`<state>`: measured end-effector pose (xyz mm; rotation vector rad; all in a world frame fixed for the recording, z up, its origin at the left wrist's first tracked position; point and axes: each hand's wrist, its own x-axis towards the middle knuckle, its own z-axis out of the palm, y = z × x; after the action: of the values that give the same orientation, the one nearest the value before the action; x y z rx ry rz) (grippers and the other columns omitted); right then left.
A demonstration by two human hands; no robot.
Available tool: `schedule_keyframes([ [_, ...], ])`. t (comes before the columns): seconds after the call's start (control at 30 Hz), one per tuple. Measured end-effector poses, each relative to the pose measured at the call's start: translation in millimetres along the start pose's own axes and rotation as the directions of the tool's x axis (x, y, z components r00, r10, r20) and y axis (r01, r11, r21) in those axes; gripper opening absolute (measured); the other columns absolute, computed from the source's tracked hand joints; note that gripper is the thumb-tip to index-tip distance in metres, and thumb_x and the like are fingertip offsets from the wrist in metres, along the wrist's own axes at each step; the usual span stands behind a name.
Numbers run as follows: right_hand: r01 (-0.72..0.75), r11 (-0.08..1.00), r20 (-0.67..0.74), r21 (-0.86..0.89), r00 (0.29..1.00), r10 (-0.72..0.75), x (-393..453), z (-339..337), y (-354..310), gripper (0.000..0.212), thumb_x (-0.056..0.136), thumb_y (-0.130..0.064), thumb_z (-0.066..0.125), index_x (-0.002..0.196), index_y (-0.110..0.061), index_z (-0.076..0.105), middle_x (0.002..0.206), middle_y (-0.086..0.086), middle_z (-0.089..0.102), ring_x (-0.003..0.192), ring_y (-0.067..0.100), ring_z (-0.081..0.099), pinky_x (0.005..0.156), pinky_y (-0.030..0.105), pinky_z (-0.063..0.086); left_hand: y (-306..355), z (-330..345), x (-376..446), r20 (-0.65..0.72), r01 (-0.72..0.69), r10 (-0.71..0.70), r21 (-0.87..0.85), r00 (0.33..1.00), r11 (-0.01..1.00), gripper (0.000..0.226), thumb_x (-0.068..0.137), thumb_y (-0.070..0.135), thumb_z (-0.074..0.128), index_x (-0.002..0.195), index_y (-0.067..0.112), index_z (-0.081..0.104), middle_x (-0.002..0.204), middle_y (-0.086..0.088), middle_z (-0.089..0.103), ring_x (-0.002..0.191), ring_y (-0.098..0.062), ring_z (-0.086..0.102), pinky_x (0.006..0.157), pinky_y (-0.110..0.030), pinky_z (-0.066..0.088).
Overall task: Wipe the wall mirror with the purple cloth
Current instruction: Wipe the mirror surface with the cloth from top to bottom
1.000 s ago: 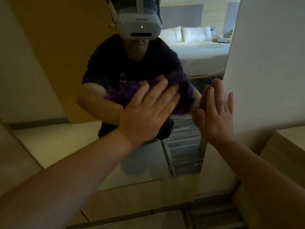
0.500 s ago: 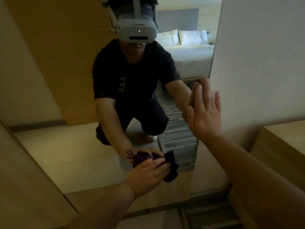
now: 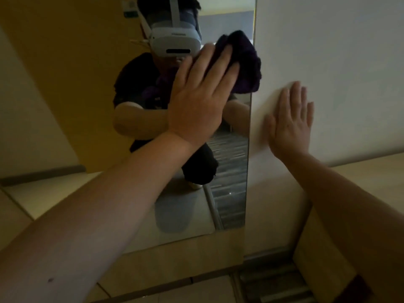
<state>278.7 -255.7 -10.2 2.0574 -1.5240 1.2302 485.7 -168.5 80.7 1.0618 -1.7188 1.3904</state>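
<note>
The tall wall mirror fills the left and middle of the head view, its right edge running down the centre. My left hand presses the dark purple cloth flat against the glass near the mirror's upper right edge; the cloth bunches out past my fingertips and overlaps the edge a little. My right hand lies flat with fingers spread on the white wall just right of the mirror. The mirror reflects a crouching person with a white headset.
A white wall stands right of the mirror. A light wooden cabinet top juts out at the lower right, under my right forearm. A wooden baseboard runs below the mirror, with tiled floor beneath.
My left hand swept the cloth from the mirror's bottom up to its upper right edge. My right hand shifted right, off the mirror's edge onto the wall.
</note>
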Motion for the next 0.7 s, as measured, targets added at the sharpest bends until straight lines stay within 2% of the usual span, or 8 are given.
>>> schedule_keyframes([
  [0.1,0.019,0.999,-0.099,0.033,0.995,-0.016,1,11,4,0.065,0.105,-0.045,0.021,0.156,-0.010,0.003,0.164,0.017,0.001,0.152,0.031,-0.003,0.122,0.051,-0.001,9,15,-15,0.017,-0.093,0.093,0.063,0.996,0.994,0.035,0.105,0.015,0.042,0.135,0.016,0.059,0.143,-0.005,0.055,0.135,-0.030,0.048,0.106,-0.048,0.042],
  [0.23,0.075,0.997,-0.224,0.032,0.972,-0.066,3,25,11,0.064,0.104,-0.044,0.022,0.155,-0.006,0.014,0.162,0.022,0.011,0.150,0.037,0.007,0.121,0.052,0.003,38,29,-67,0.066,-0.238,0.237,0.005,0.969,0.971,0.036,0.104,0.019,0.047,0.138,0.015,0.056,0.144,-0.007,0.053,0.137,-0.030,0.045,0.108,-0.047,0.041],
  [0.33,0.111,0.994,-0.297,0.008,0.949,-0.104,4,34,17,0.063,0.104,-0.043,0.025,0.155,-0.006,0.016,0.161,0.024,0.016,0.149,0.039,0.011,0.120,0.053,0.005,71,36,-148,0.221,-0.392,0.393,-0.052,0.893,0.919,0.039,0.103,0.021,0.046,0.141,0.015,0.052,0.148,-0.008,0.049,0.140,-0.029,0.041,0.110,-0.044,0.035],
  [0.43,0.133,0.991,-0.360,0.004,0.925,-0.122,6,39,20,0.063,0.104,-0.045,0.022,0.153,-0.007,0.017,0.158,0.026,0.021,0.147,0.041,0.015,0.119,0.054,0.006,100,42,-225,0.342,-0.433,0.458,-0.152,0.821,0.889,0.040,0.103,0.018,0.043,0.141,0.016,0.051,0.148,-0.005,0.049,0.141,-0.028,0.039,0.113,-0.042,0.029],
  [0.5,0.148,0.989,-0.403,-0.009,0.905,-0.139,10,45,20,0.062,0.103,-0.046,0.019,0.152,-0.006,0.017,0.157,0.028,0.024,0.146,0.042,0.017,0.119,0.054,0.008,119,48,-274,0.434,-0.470,0.507,-0.198,0.745,0.860,0.041,0.105,0.014,0.029,0.138,0.016,0.055,0.144,-0.002,0.053,0.140,-0.027,0.039,0.116,-0.043,0.022],
  [0.57,0.148,0.989,-0.430,-0.022,0.891,-0.143,11,50,21,0.063,0.103,-0.046,0.019,0.151,-0.005,0.020,0.156,0.029,0.026,0.145,0.042,0.019,0.118,0.055,0.010,135,47,-325,0.565,-0.508,0.561,-0.269,0.605,0.818,0.049,0.105,0.012,0.021,0.131,0.018,0.063,0.139,0.001,0.058,0.139,-0.026,0.037,0.121,-0.047,0.011],
  [0.63,0.140,0.990,-0.454,-0.030,0.880,-0.138,10,51,23,0.064,0.102,-0.045,0.020,0.150,-0.003,0.024,0.155,0.028,0.029,0.144,0.042,0.021,0.118,0.055,0.011,142,45,-366,0.653,-0.496,0.575,-0.331,0.493,0.802,0.045,0.104,0.014,0.030,0.124,0.022,0.069,0.136,0.004,0.061,0.138,-0.024,0.038,0.123,-0.048,0.004],
  [0.7,0.142,0.989,-0.463,-0.036,0.875,-0.142,11,52,23,0.065,0.102,-0.044,0.020,0.150,-0.001,0.028,0.154,0.029,0.029,0.144,0.042,0.022,0.118,0.055,0.012,145,45,-382,0.661,-0.460,0.592,-0.392,0.462,0.797,0.037,0.097,0.021,0.041,0.119,0.026,0.071,0.132,0.007,0.063,0.135,-0.020,0.040,0.122,-0.044,0.011],
])
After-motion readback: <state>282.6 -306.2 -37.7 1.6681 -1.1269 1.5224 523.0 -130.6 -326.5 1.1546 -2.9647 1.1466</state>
